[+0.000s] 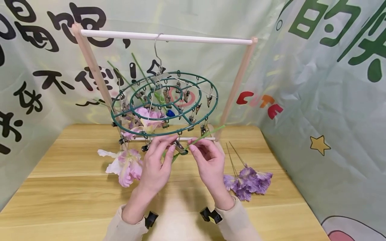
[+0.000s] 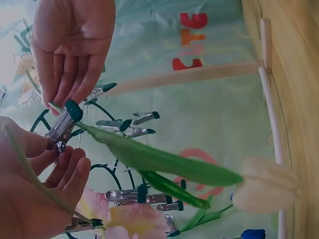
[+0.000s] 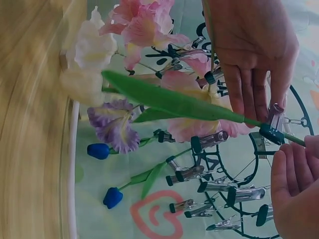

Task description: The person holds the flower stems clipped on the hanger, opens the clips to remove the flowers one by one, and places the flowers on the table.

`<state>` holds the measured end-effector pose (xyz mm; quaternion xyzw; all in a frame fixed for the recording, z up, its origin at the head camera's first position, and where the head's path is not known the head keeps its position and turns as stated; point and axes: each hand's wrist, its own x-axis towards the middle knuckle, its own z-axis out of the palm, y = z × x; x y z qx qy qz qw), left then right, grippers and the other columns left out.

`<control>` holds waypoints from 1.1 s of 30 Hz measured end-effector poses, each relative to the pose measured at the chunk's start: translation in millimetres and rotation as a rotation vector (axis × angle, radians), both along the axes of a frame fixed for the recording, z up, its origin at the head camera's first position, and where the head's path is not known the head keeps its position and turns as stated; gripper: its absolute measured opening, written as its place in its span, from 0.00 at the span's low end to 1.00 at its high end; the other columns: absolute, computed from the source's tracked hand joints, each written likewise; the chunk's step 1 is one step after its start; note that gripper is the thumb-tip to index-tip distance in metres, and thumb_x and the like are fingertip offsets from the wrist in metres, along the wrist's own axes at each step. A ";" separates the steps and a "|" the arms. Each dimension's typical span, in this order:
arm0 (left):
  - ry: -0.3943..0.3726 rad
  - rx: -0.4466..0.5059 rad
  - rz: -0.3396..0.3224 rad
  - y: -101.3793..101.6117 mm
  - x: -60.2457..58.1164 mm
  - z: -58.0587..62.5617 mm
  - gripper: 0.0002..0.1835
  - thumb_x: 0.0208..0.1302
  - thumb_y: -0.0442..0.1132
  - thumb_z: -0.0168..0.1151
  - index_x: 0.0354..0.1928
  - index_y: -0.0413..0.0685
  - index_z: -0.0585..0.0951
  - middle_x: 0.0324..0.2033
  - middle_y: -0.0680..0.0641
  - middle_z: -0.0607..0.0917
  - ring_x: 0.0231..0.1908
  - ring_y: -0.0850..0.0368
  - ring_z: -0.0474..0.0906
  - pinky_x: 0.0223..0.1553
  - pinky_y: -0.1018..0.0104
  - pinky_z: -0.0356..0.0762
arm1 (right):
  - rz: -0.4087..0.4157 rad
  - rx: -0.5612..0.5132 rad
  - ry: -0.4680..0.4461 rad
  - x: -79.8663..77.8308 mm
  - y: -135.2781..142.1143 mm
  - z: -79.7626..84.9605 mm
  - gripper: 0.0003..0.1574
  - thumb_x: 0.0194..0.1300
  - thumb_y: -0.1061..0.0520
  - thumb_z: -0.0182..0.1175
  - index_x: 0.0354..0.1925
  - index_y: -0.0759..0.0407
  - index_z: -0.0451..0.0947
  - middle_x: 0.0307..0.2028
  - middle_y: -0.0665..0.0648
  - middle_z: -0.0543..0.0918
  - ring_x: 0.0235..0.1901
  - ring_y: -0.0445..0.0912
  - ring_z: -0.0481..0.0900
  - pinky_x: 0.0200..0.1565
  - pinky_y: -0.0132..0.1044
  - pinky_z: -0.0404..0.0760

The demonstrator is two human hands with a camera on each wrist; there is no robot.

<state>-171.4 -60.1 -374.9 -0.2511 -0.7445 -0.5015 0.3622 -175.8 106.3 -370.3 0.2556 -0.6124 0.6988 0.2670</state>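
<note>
Head view, left hand (image 1: 156, 164): thumb and fingers pinch a spring clip (image 1: 180, 148) hanging from the near edge of the ring hanger (image 1: 153, 119).
Right hand (image 1: 211, 160): fingertips pinch a green stem (image 1: 197, 139) just to the right of that clip.
White tulip (image 2: 266, 184): on that stem, hidden behind the hands in the head view; the wrist views show its bloom pointing down toward the counter (image 1: 60, 201), leaves (image 3: 169, 99) below the clip.
Clip mouth: the stem crosses it; whether the jaws bite, I cannot tell.
Clipping well: I would press the clip wide, seat the stem deep with the leaves clear, ease the left fingers first, and tug lightly before the right lets go.
Steadying: the hanger hangs from one hook (image 1: 155, 47), so gentle, slow pressure should keep it from swinging.
Clipped flowers: pink flowers (image 1: 149, 115) at left, a pale pink flower (image 1: 129, 167) lower at near left, two blue tulips (image 3: 98, 151) farther in.
Rack: white bar (image 1: 205, 39) between wooden posts (image 1: 91, 63), standing at the counter's far side.
Purple flowers (image 1: 250, 182): lying on the counter, right of the right hand.
Writing: the backdrop (image 1: 301, 110) reads "CUTE" at right, "的" above it, "不倒" and "!" at left; other characters are cut off or partly covered.
Brands: none readable.
</note>
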 end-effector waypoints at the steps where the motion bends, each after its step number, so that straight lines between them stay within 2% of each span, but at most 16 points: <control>1: 0.001 -0.007 0.000 -0.2 -0.1 0.3 0.16 0.73 0.28 0.61 0.60 0.39 0.83 0.55 0.43 0.82 0.55 0.49 0.81 0.58 0.65 0.76 | -0.005 -0.001 -0.001 0.0 0.1 -0.5 0.08 0.69 0.74 0.62 0.45 0.79 0.77 0.45 0.57 0.88 0.47 0.44 0.88 0.50 0.34 0.87; 6: 0.000 -0.038 0.005 -1.7 -0.1 2.0 0.14 0.72 0.28 0.63 0.57 0.39 0.84 0.53 0.43 0.83 0.53 0.49 0.82 0.57 0.66 0.78 | -0.016 -0.011 -0.009 -0.2 0.3 -1.1 0.07 0.68 0.76 0.61 0.45 0.80 0.76 0.44 0.54 0.88 0.45 0.43 0.88 0.49 0.33 0.87; 10: -0.011 -0.043 0.004 -2.7 0.4 2.8 0.12 0.71 0.27 0.63 0.53 0.37 0.84 0.51 0.42 0.83 0.49 0.51 0.83 0.52 0.71 0.79 | -0.012 -0.022 -0.018 0.7 -0.6 -0.1 0.08 0.68 0.76 0.61 0.45 0.80 0.76 0.44 0.51 0.88 0.44 0.42 0.88 0.48 0.33 0.87; 14: -0.013 -0.012 -0.017 -1.5 0.0 2.2 0.11 0.70 0.25 0.62 0.52 0.34 0.83 0.50 0.41 0.83 0.45 0.51 0.83 0.52 0.76 0.79 | -0.003 -0.040 -0.035 1.9 -2.5 -0.2 0.08 0.68 0.76 0.61 0.45 0.81 0.75 0.45 0.50 0.88 0.45 0.42 0.88 0.49 0.33 0.87; 19: -0.011 0.049 -0.023 1.9 0.4 2.4 0.10 0.70 0.24 0.61 0.51 0.33 0.83 0.49 0.40 0.83 0.44 0.50 0.83 0.51 0.76 0.80 | 0.010 -0.051 -0.048 2.1 -6.0 -1.0 0.09 0.68 0.76 0.61 0.46 0.82 0.74 0.45 0.50 0.87 0.45 0.42 0.87 0.50 0.33 0.87; 26: 0.034 0.114 -0.006 3.6 0.7 2.7 0.09 0.67 0.22 0.62 0.47 0.32 0.83 0.46 0.39 0.84 0.42 0.48 0.84 0.50 0.76 0.81 | 0.015 -0.036 -0.052 2.5 -8.9 -0.4 0.09 0.69 0.74 0.61 0.46 0.80 0.75 0.43 0.49 0.88 0.42 0.41 0.87 0.48 0.32 0.87; 33: 0.072 0.144 0.031 4.2 0.1 2.8 0.08 0.64 0.21 0.64 0.44 0.32 0.84 0.44 0.38 0.86 0.41 0.46 0.86 0.51 0.75 0.82 | 0.029 -0.023 -0.058 3.7 -10.5 0.2 0.09 0.69 0.74 0.61 0.47 0.80 0.76 0.44 0.49 0.88 0.45 0.42 0.87 0.51 0.34 0.87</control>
